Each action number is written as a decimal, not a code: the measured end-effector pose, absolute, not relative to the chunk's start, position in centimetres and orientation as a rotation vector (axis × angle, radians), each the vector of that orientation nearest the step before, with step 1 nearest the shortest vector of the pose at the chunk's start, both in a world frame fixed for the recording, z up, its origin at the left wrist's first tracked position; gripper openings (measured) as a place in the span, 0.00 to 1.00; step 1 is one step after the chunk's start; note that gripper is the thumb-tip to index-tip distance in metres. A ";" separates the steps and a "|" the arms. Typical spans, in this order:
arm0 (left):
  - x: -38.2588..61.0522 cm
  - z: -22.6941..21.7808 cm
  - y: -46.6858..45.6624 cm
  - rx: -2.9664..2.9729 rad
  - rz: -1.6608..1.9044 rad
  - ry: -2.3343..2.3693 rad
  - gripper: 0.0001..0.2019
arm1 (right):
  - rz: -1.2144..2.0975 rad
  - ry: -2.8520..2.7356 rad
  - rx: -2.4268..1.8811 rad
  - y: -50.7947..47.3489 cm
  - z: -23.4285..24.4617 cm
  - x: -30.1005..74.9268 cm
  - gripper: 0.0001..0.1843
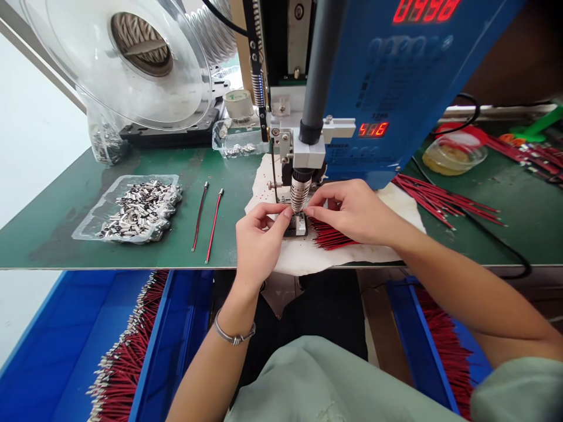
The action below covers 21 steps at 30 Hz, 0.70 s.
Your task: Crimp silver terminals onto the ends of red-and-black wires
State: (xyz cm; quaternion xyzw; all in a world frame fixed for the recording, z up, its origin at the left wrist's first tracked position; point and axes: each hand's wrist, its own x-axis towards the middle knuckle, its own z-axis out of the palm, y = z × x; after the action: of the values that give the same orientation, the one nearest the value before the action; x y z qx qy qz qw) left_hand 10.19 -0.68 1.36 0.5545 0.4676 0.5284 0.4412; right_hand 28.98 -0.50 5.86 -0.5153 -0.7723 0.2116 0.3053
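My left hand (263, 237) pinches at the left side of a small metal fixture (300, 224), thumb and forefinger together. From the right, my right hand (352, 211) reaches to the same fixture with thumb and forefinger closed. What is between the fingertips of either hand is too small to make out. Directly above the fixture is the coiled tip of a soldering head (300, 190), between my two hands. A bundle of red and black wires (329, 235) lies under my right hand, partly covered by it.
Left on the green table (229, 234) are two wires with metal ends (214, 225) and a clear tray of small metal parts (141, 211). A blue machine (373, 88) with red digits stands behind. More wires (444, 199) lie right. Blue bins (149, 351) of wires are below.
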 end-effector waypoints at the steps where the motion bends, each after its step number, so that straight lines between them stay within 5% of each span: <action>1: 10.2 1.4 -0.7 1.379 1.311 1.162 0.09 | 0.560 -2.043 -1.361 -0.5 5.9 29.0 0.09; 21: 10.1 1.4 -0.7 1.395 1.311 1.166 0.10 | 0.566 -2.048 -1.346 -0.6 5.9 29.0 0.10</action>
State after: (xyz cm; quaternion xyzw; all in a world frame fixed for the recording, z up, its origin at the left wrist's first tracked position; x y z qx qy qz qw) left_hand 10.06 -0.71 1.39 0.5603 0.4685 0.5268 0.4349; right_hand 29.03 -0.56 5.94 -0.5090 -0.7747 0.2141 0.3082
